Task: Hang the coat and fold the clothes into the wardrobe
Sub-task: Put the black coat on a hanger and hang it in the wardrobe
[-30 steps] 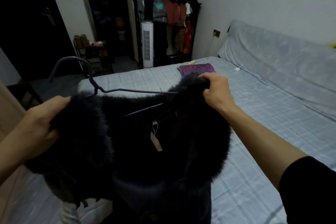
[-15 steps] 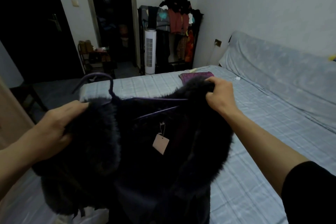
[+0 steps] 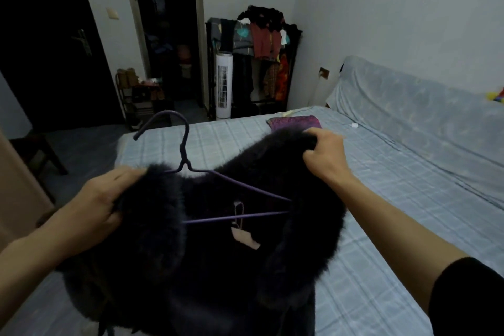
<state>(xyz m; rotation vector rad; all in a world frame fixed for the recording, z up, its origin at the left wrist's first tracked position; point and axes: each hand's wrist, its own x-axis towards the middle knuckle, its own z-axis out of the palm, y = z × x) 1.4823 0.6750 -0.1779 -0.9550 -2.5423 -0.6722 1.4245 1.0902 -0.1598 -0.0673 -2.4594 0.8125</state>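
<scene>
Dim bedroom with pale walls; wide bed under a light blue checked sheet (image 3: 381, 199) filling the right and lower frame. Folded purple patterned cloth (image 3: 296, 122) lying on the sheet just beyond centre. Black rack crowded with hanging clothes (image 3: 259, 43) at upper centre, white slotted tower fan (image 3: 224, 84) beside it. Held up at lower centre, above the bed: dark, fluffy fur-trimmed coat (image 3: 218, 267), shaggy and soft-edged. Thin purple wire hanger (image 3: 188, 161) threaded inside, hook rising clear of the collar. Pale paper tag (image 3: 245, 239) dangling on a loop, writing unreadable. Left hand (image 3: 92, 210) clamped on the left fur edge, right hand (image 3: 324, 155) pinching the right shoulder.
</scene>
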